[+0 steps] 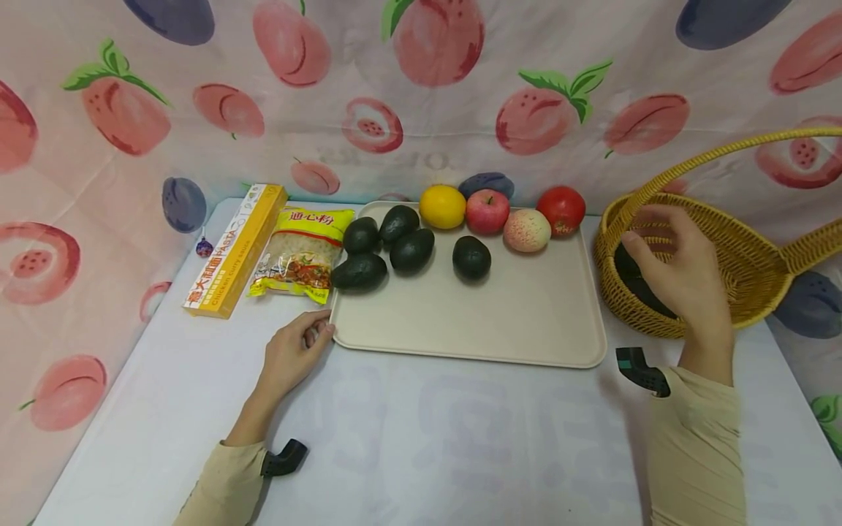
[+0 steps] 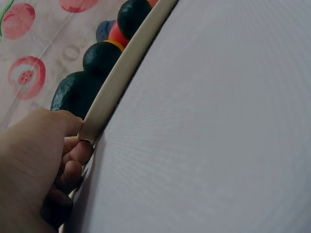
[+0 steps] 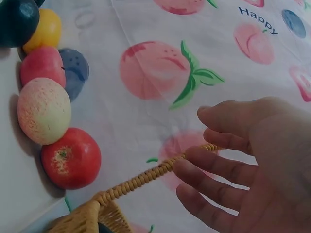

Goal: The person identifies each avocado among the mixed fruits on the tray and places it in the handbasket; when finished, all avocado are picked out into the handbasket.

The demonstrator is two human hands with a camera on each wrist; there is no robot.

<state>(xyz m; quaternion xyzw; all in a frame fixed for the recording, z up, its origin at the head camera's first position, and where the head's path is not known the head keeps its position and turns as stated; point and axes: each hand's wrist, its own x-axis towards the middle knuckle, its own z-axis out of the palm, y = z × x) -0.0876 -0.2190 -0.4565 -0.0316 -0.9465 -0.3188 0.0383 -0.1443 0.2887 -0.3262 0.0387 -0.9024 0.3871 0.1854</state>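
My left hand point(image 1: 296, 354) is at the left edge of a beige tray point(image 1: 460, 329). In the left wrist view its thumb lies on the tray's rim and its curled fingers are at the rim's side, holding it. My right hand point(image 1: 684, 270) is over the wicker basket point(image 1: 750, 241), fingers spread and relaxed, holding nothing. Dark green avocados point(image 1: 647, 292) lie inside the basket, partly hidden by the basket's rim and that hand. Several avocados point(image 1: 358, 272) cluster at the tray's left, and a single avocado point(image 1: 471, 258) sits nearer its middle.
Along the tray's back lie a yellow lemon point(image 1: 443, 207), an apple point(image 1: 487, 212), a pale peach point(image 1: 527, 231) and a red round fruit point(image 1: 561, 210). A pasta box point(image 1: 237, 252) and a yellow pasta bag point(image 1: 302, 252) lie left of it. The basket's handle point(image 1: 717, 157) arches upward.
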